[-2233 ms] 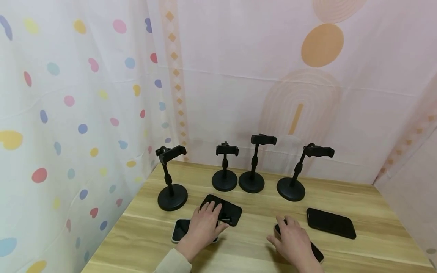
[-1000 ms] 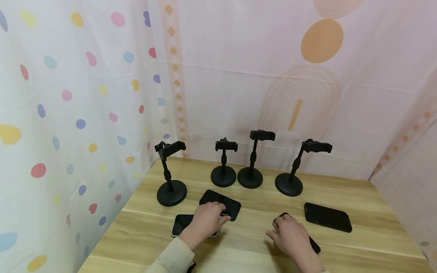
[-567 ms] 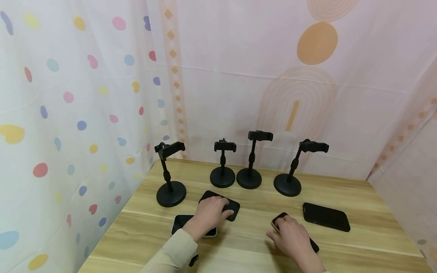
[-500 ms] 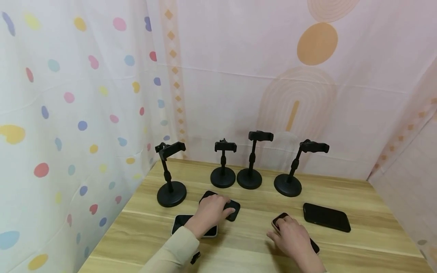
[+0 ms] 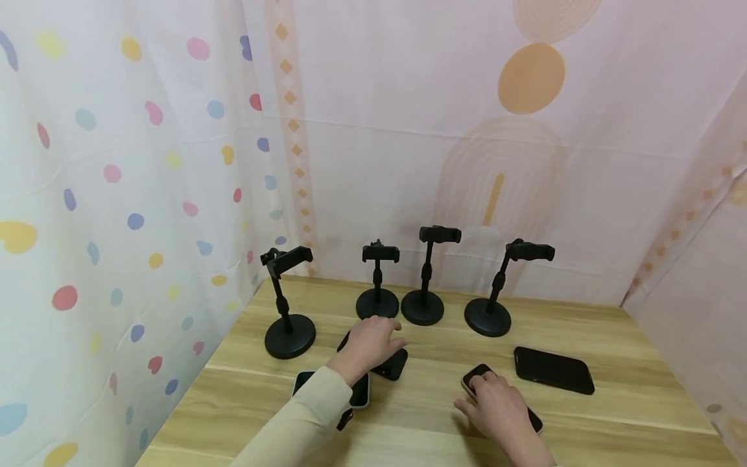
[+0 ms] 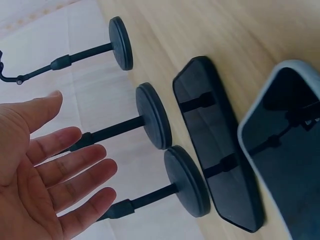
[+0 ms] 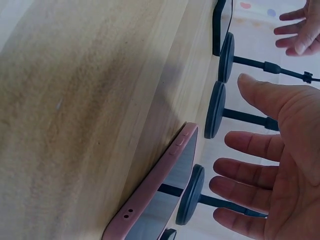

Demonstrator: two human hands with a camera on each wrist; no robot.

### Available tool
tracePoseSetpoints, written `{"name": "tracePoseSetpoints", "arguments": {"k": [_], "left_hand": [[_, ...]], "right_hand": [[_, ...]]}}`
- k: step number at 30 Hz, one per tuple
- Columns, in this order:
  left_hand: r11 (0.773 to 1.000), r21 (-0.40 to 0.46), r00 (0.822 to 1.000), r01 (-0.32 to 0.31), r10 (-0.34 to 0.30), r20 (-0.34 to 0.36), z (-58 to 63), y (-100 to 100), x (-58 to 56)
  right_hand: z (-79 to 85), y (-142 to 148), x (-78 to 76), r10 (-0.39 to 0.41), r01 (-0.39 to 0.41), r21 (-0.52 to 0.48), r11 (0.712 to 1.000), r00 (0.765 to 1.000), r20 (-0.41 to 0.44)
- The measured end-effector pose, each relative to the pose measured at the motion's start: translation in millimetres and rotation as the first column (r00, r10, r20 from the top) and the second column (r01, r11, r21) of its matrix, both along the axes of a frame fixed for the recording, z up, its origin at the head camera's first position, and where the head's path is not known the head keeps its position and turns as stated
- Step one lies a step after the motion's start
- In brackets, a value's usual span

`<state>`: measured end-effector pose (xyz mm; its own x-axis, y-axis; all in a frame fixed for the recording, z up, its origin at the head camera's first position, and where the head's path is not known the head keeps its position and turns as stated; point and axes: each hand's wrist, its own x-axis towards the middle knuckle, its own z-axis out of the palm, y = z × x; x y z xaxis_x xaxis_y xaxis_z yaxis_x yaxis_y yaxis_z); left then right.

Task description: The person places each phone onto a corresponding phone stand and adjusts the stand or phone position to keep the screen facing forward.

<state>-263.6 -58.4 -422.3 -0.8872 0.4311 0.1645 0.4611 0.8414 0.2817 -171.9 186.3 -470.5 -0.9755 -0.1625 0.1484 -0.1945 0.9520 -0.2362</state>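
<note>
Nearest you, the right grip (image 5: 498, 405) is over the pink-edged phone (image 7: 162, 185) on the table (image 5: 428, 405); its fingers are relaxed and apart, have hold of nothing, and look clear of the phone in your right wrist view. That phone's long axis slants from far left to near right, partly hidden under your hand.

To the left, your forearm crosses above the pale-edged phone (image 5: 362, 391). Past it, your left grip (image 5: 369, 347) hangs in the air, loosely open and holding nothing. The black phone (image 5: 392, 367) lies flat below it, showing on the near-right side, its long axis also running far left to near right; your left hand is the nearer one to it.

The far-right phone (image 5: 554, 370) lies well clear of your right fingers. Beyond, four black stands (image 5: 290, 336) stand before the curtain (image 5: 362, 175).

Compared with two seconds ago, your left hand is farther out, toward the stands; your right has barely shifted, and the phones lie as they did.
</note>
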Motion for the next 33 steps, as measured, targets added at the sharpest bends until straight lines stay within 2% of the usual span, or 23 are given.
{"name": "tracePoseSetpoints", "arguments": {"k": [3, 8, 19, 29, 33], "left_hand": [[1.000, 0.002, 1.000, 0.011, -0.011, -0.003, 5.2, 4, -4.2], [1.000, -0.017, 0.999, 0.018, -0.019, -0.046, 15.4, 13, -8.5], [1.000, -0.014, 0.993, 0.001, -0.002, -0.120, 46.4, 25, -19.7], [0.999, -0.027, 0.983, -0.028, 0.023, -0.183, 69.3, 33, -33.7], [1.000, -0.008, 0.973, -0.029, 0.026, -0.231, 79.9, 36, -37.4]], "right_hand": [[-1.3, 0, 0.2, -0.004, 0.004, -0.003, 1.000, 1.000, 0.000], [-1.8, 2, 1.3, -0.006, 0.006, -0.001, 1.000, 1.000, -0.010], [1.1, 3, 3.6, 0.001, -0.001, 0.004, 1.000, 1.000, 0.009], [-2.4, 6, 5.2, -0.010, 0.010, 0.000, 1.000, 1.000, -0.004], [-2.7, 6, 4.9, -0.006, 0.006, -0.004, 1.000, 1.000, 0.006]]}}
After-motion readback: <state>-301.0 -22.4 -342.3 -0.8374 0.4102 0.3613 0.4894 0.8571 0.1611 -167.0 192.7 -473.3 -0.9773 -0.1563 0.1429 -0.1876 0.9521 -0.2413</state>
